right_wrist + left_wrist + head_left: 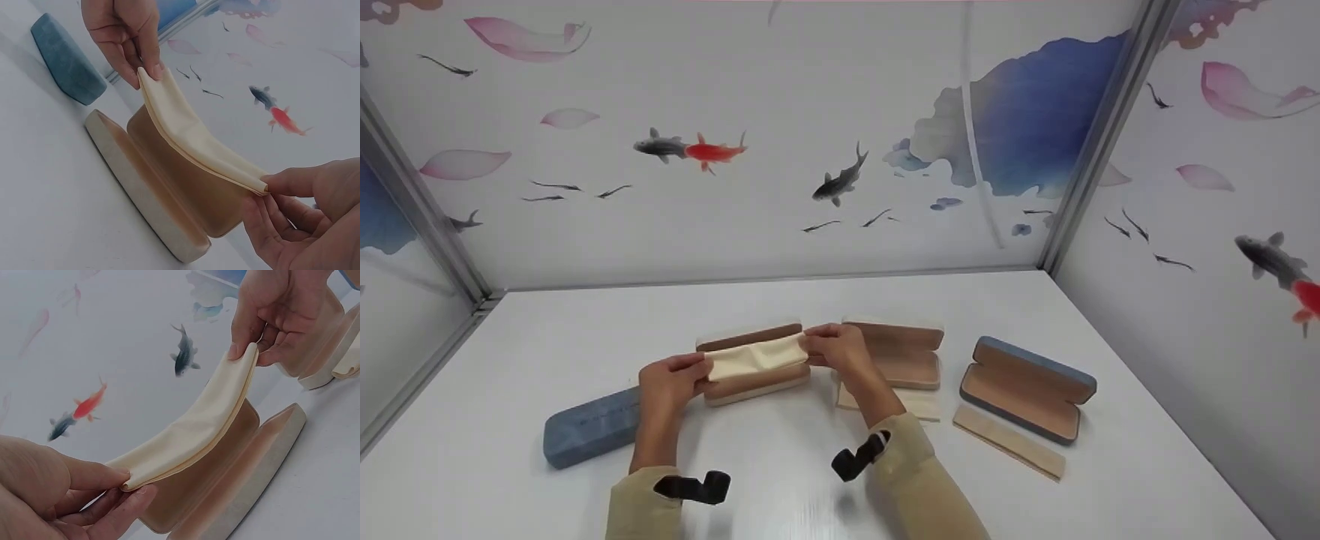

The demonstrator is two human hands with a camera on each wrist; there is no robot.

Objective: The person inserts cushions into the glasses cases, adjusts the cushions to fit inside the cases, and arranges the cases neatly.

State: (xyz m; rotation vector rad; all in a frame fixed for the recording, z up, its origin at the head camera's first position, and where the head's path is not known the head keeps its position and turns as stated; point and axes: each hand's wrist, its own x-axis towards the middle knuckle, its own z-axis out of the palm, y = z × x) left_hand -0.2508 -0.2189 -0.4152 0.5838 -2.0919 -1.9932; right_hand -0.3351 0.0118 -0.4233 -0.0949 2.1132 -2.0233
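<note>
A folded cream cloth (756, 358) is stretched between both hands, sagging slightly in the middle. My left hand (669, 381) pinches its left end between thumb and fingers. At the other end my right hand (840, 349) pinches it the same way. Right below the cloth lies an open glasses case (759, 390) with a pale outside and a tan lining. In the right wrist view, the case's pale front wall (143, 194) and tan lid lining (185, 177) show beneath the cloth, whose layered folds run along its edge.
A closed blue glasses case (591, 429) lies at left, partly behind my left wrist. Another open pale case (911, 367) stands behind my right hand, a folded cloth (922, 406) before it. Farther right are an open blue case (1024, 397) and a folded beige cloth (1009, 442).
</note>
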